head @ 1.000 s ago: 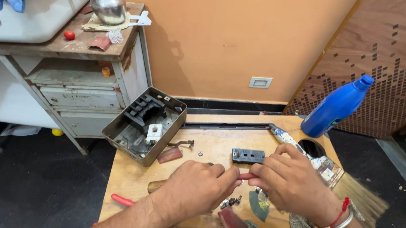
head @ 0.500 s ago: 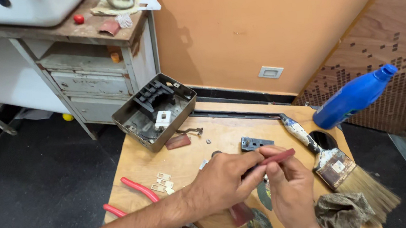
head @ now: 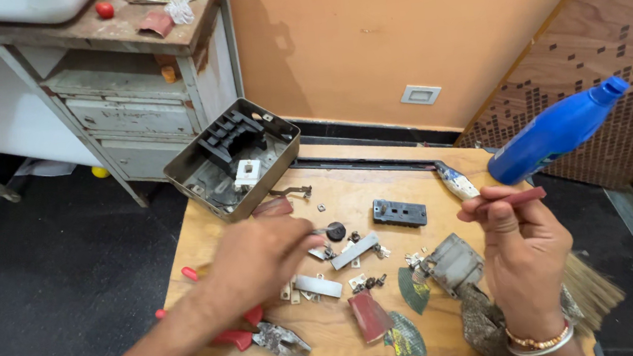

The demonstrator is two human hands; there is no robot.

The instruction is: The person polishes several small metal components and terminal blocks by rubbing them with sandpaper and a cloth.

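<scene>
The wooden board (head: 349, 198) lies under my hands, a grey metal box (head: 231, 157) at its far left corner and a blue bottle (head: 556, 132) at the right. My right hand (head: 523, 255) is raised, fingers pinching a thin reddish stick (head: 518, 198) — held level above the board. My left hand (head: 258, 257) reaches over small metal strips (head: 353, 252) and a black round knob (head: 335, 231) — fingers bunched, though whether they grip anything I cannot tell.

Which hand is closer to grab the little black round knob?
The left hand, most likely: its fingertips are right beside the black round knob. The right hand is raised off to the side, already holding a reddish stick.
</scene>
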